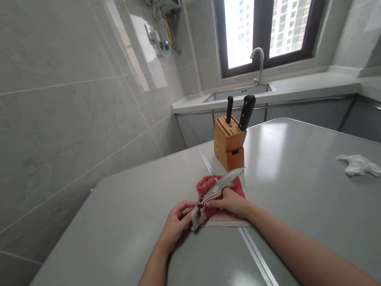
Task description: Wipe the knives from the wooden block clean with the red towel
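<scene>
A kitchen knife is held low over the table, its bare blade slanting up to the right and its tip close to the knife block. Its handle is mostly hidden by fingers and cloth. My left hand is closed at the handle end, beside a folded-over pale edge of the towel. A red and white towel is bunched around the knife and partly spread beneath it. My right hand is closed on the towel along the lower edge of the blade, thumb pointing left.
Just beyond the towel stands a wooden knife block with two black-handled tools in it. A crumpled white cloth lies at the right of the table. Behind are a counter with a sink and a faucet. A tiled wall borders the left.
</scene>
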`<act>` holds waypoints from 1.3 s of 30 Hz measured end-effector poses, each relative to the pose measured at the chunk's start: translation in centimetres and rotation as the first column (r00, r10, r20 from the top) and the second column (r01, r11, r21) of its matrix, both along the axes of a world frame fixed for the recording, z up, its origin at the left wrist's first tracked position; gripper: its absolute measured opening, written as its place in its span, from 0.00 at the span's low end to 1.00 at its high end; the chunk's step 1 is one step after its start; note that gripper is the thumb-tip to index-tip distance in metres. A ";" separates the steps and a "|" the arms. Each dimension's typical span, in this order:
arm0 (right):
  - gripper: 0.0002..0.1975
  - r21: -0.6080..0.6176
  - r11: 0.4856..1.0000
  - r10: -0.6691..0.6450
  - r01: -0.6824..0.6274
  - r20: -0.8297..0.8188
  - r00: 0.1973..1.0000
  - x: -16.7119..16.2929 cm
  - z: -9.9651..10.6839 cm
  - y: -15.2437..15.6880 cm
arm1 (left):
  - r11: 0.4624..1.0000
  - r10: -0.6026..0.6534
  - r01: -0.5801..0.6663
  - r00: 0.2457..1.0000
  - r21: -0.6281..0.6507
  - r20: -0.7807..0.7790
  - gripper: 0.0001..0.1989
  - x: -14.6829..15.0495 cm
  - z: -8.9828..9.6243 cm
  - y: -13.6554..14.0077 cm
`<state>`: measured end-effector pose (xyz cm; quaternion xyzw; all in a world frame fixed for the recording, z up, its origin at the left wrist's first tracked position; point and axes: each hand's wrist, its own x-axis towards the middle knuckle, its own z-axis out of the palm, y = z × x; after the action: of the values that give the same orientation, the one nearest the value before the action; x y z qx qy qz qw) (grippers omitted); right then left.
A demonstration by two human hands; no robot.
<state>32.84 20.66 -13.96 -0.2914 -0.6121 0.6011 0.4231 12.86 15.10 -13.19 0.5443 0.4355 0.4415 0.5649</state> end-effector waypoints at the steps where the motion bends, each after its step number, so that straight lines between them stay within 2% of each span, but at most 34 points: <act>1: 0.17 0.004 1.000 -0.011 0.011 0.006 1.000 0.0 0.0 0.0 | 1.000 0.003 -0.003 1.000 0.002 0.000 0.14 0.0 0.0 0.0; 11: 0.21 -0.042 0.996 -0.078 0.077 -0.015 0.997 -0.2 0.1 -0.2 | 0.994 0.098 -0.097 0.995 0.040 -0.010 0.12 0.0 -0.1 0.2; 25: 0.21 -0.023 0.994 -0.107 0.106 -0.089 0.990 -0.3 0.0 -0.1 | 0.993 0.119 -0.119 0.993 0.021 0.000 0.14 -0.1 -0.2 0.2; 31: 0.23 -0.031 0.991 -0.133 0.132 -0.068 0.989 -0.3 -0.1 0.0 | 0.995 0.100 -0.100 0.995 -0.006 0.022 0.10 -0.1 0.2 0.0; 34: 0.20 -0.029 0.994 -0.108 0.108 0.004 0.994 -0.2 0.0 0.0 | 0.996 0.089 -0.089 0.996 -0.004 0.029 0.07 -0.3 0.1 0.0; 39: 0.20 -0.037 0.999 0.016 -0.014 0.072 0.997 0.1 0.0 -0.2 | 0.999 0.052 -0.052 0.999 0.005 0.007 0.07 -0.2 -0.2 0.0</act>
<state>32.97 20.49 -13.96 -0.3162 -0.6180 0.6045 0.3907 12.63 15.10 -13.40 0.5327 0.4464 0.4591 0.5534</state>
